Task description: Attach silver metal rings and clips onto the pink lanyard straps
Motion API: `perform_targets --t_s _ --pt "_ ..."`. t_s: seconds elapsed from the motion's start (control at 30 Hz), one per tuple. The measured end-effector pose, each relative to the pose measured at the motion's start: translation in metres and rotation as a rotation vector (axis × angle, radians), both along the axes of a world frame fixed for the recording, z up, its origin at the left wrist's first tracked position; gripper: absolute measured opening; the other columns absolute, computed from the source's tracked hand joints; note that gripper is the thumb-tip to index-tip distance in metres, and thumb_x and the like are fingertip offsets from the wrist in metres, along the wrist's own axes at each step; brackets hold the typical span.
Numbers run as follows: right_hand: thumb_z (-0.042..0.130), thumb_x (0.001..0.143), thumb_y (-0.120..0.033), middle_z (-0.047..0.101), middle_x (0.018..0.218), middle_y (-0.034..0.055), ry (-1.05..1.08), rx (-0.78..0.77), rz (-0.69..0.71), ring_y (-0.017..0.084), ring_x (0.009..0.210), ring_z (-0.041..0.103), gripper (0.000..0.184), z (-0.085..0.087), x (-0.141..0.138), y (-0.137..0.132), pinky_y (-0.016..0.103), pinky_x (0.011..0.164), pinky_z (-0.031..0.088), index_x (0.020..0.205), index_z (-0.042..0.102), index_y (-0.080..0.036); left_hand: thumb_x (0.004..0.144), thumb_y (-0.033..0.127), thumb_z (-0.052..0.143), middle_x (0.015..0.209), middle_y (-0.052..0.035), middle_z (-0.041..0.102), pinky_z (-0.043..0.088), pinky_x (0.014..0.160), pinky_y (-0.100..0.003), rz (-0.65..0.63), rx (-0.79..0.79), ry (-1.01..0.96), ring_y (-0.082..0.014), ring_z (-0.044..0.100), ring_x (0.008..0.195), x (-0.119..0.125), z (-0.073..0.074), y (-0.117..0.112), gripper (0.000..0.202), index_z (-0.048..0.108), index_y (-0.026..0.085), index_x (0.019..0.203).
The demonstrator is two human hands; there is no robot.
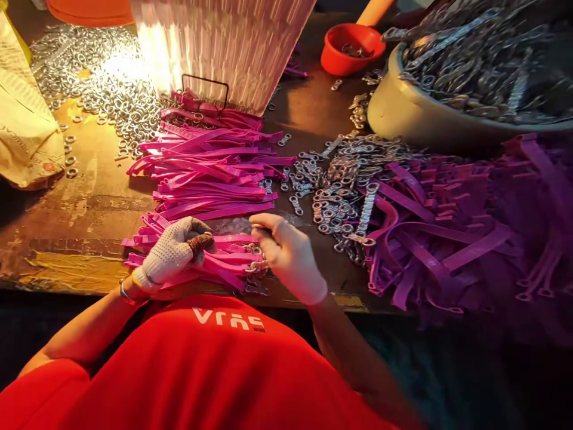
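Clenching the gloved left hand point(172, 254) tight around a bundle of pink straps point(224, 260), just in front of the big strap pile point(210, 167) and touching its near edge. Pinching a small metal clasp point(256, 264) at the bundle's right end with the curled fingers point(265, 226) of the right hand point(289, 254), likewise just in front of the pile and a little to its right. Leaning both wrists near the edge of the worn counter point(80, 203) carrying the pile. Spreading behind and to the left of the pile, a heap of loose rings point(102, 83), with a crumpled paper bag point(27, 125) lying farther left. Standing directly behind the pile, glowing, a pleated lampshade point(224, 42). Lying just right of the pile, a scatter of metal fittings point(340, 185), running on into a tangle of purple straps point(447, 239) farther right. Sitting behind and right of the pile, a grey tub point(403, 113) brimming with metal parts, and a red scoop point(351, 42) beside it.
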State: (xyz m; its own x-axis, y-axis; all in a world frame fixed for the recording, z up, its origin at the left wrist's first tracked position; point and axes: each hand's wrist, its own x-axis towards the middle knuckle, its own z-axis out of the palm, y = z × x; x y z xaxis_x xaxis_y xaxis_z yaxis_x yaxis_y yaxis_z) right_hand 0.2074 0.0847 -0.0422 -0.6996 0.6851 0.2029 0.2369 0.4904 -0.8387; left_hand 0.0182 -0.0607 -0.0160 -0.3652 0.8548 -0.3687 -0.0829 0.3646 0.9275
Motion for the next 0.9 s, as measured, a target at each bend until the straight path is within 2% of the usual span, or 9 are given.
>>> perform_targets --t_s 0.07,0.17,0.27,0.37,0.47,0.6,0.7,0.8,0.9 --pt "0.059 0.094 -0.030 0.071 0.104 0.0035 0.037 -0.077 0.089 0.017 0.092 0.065 0.029 0.013 -0.016 -0.018 0.033 0.089 0.052 0.122 0.064 -0.025 0.086 0.029 0.071 0.076 -0.0034 0.069 0.044 0.051 -0.020 0.004 0.069 0.152 -0.0115 0.059 0.055 0.002 0.000 -0.003 0.024 0.062 0.016 0.105" --pt "0.064 0.088 -0.029 0.069 0.099 0.0009 0.088 -0.309 0.192 0.016 0.090 0.064 0.034 0.020 -0.036 -0.033 0.030 0.084 0.053 0.121 0.064 -0.024 0.078 0.022 0.078 0.083 -0.0047 0.071 0.052 0.066 -0.024 -0.005 0.192 0.278 -0.0159 0.067 0.071 0.004 0.003 -0.008 0.040 0.061 0.017 0.114" --pt "0.066 0.084 -0.032 0.067 0.097 0.0002 0.162 -0.558 0.206 0.013 0.086 0.063 0.033 0.017 -0.046 -0.041 0.026 0.077 0.053 0.116 0.065 -0.022 0.080 0.021 0.077 0.081 -0.0033 0.071 0.055 0.074 -0.028 -0.001 0.249 0.180 -0.0174 0.070 0.075 0.007 0.007 -0.013 0.043 0.057 0.018 0.117" --pt "0.068 0.084 -0.035 0.066 0.099 0.0012 0.227 -0.609 0.087 0.013 0.083 0.061 0.033 0.010 -0.045 -0.050 0.025 0.075 0.053 0.113 0.064 -0.021 0.081 0.024 0.075 0.087 -0.0041 0.071 0.054 0.069 -0.026 0.044 0.269 0.006 -0.0170 0.070 0.075 0.014 0.006 -0.017 0.042 0.054 0.020 0.117" --pt "0.061 0.090 -0.035 0.066 0.102 0.0030 0.200 -0.459 -0.008 0.014 0.088 0.062 0.030 0.004 -0.040 -0.057 0.027 0.080 0.054 0.117 0.062 -0.021 0.083 0.029 0.074 0.084 -0.0025 0.069 0.047 0.057 -0.021 0.128 0.276 -0.094 -0.0115 0.062 0.062 0.025 0.000 -0.017 0.038 0.053 0.020 0.114" --pt "0.046 0.099 -0.029 0.067 0.116 0.0113 0.063 0.012 0.077 0.020 0.105 0.062 0.031 0.006 -0.038 -0.053 0.036 0.095 0.049 0.125 0.059 -0.018 0.081 0.029 0.077 0.077 0.0013 0.061 0.041 0.053 -0.019 0.177 0.297 -0.104 -0.0080 0.052 0.056 0.032 -0.007 -0.013 0.039 0.055 0.019 0.112" --pt "0.043 0.099 -0.025 0.070 0.095 0.0084 -0.098 0.220 0.180 0.019 0.089 0.063 0.025 0.011 -0.041 -0.049 0.032 0.083 0.048 0.102 0.066 -0.018 0.080 0.024 0.077 0.077 0.0024 0.057 0.037 0.048 -0.018 0.170 0.295 -0.210 -0.0063 0.046 0.053 0.025 -0.004 -0.004 0.038 0.055 0.019 0.111" --pt "0.050 0.093 -0.024 0.061 0.063 0.0025 -0.229 0.440 0.194 0.017 0.062 0.054 0.027 0.006 -0.042 -0.059 0.031 0.064 0.040 0.068 0.061 -0.021 0.077 0.021 0.074 0.071 0.0044 0.053 0.026 0.040 -0.016 0.228 0.255 -0.425 -0.0034 0.035 0.045 0.008 0.007 0.012 0.033 0.054 0.018 0.103" --pt "0.053 0.091 -0.027 0.060 0.061 0.0035 -0.178 0.616 0.265 0.019 0.058 0.052 0.025 -0.004 -0.039 -0.068 0.033 0.060 0.037 0.067 0.062 -0.021 0.074 0.018 0.074 0.068 0.0063 0.051 0.018 0.038 -0.015 0.312 0.329 -0.485 -0.0017 0.028 0.041 -0.011 0.019 0.028 0.032 0.053 0.018 0.097"
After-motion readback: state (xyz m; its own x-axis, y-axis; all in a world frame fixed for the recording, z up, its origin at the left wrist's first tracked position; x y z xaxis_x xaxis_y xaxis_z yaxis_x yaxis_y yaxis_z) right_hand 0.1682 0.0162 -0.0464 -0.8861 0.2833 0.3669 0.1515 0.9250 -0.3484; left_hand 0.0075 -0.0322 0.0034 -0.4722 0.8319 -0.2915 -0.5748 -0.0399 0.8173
